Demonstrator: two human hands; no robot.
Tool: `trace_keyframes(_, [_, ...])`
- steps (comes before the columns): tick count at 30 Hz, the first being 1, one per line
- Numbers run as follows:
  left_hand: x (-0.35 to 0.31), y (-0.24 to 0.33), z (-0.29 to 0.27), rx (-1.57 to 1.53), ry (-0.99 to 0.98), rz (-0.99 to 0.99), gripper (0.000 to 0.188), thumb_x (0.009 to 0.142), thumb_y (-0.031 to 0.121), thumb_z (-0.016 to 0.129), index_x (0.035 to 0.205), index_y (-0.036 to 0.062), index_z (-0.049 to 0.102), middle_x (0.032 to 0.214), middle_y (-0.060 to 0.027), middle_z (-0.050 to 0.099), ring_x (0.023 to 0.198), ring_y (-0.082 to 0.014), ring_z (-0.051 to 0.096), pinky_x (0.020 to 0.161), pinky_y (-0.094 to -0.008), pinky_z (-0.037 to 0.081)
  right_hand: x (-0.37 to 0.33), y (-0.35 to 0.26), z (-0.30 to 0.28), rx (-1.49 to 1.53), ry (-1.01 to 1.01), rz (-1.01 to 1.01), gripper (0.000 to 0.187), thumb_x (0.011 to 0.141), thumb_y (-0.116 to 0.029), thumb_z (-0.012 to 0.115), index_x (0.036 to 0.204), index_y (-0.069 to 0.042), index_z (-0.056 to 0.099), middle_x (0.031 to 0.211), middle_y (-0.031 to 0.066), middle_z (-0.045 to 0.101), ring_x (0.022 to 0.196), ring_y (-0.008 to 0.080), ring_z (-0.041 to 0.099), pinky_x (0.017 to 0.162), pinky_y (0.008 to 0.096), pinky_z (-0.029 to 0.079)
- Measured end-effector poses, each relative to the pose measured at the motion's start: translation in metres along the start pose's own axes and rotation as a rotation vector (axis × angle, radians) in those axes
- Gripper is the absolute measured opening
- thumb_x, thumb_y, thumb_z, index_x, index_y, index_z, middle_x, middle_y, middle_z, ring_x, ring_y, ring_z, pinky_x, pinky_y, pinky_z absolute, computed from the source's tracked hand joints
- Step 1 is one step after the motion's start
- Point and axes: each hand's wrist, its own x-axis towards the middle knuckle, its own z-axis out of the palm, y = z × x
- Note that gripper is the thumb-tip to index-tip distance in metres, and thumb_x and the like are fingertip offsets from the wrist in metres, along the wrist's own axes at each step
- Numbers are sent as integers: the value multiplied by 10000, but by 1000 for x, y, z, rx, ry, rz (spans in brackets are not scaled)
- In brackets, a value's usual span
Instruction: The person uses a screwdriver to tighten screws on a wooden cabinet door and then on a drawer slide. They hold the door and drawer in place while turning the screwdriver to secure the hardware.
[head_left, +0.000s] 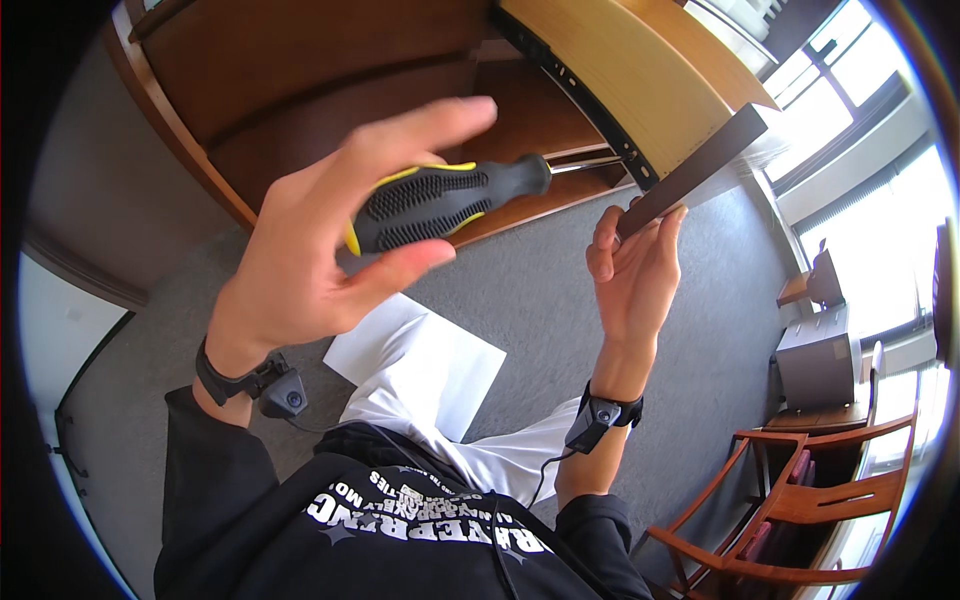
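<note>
A screwdriver (425, 205) with a black, ribbed, yellow-trimmed handle lies across my left hand (300, 230). Its butt end sits toward the palm, and my thumb and index finger stand loosely apart on either side; the other fingers are mostly hidden behind the handle. The shaft reaches right to the black metal drawer slide (575, 90) on the light wood side of a drawer (640, 70). My right hand (640, 260) grips the lower edge of the dark brown drawer front (690, 172), thumb and fingers on opposite faces.
A brown wooden cabinet (330, 60) stands open behind the drawer. Below me, a white sheet or board (470, 365) lies on grey carpet (540, 290), partly under my leg. Wooden chairs (830, 500) and a grey cabinet (815, 355) stand at right by the windows.
</note>
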Motion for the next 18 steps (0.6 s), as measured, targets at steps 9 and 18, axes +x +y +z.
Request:
trace_keyframes(9, [4, 21, 4, -549, 52, -772, 551, 912, 239, 602, 1386, 12, 436, 912, -135, 666, 507, -56, 544, 429, -166, 406, -2, -1, 1, 45, 1, -40, 397, 1056, -450, 257, 1010, -132, 488, 707, 108, 559, 442, 127, 409, 410, 218, 323])
trace_keyframes(18, [25, -3, -13, -654, -83, -954, 448, 970, 250, 555, 1330, -15, 523, 863, -122, 685, 393, 17, 364, 355, -150, 253, -2, 4, 6, 20, 13, -34, 468, 1047, -499, 215, 994, -105, 461, 627, 110, 532, 368, 114, 388, 360, 201, 338])
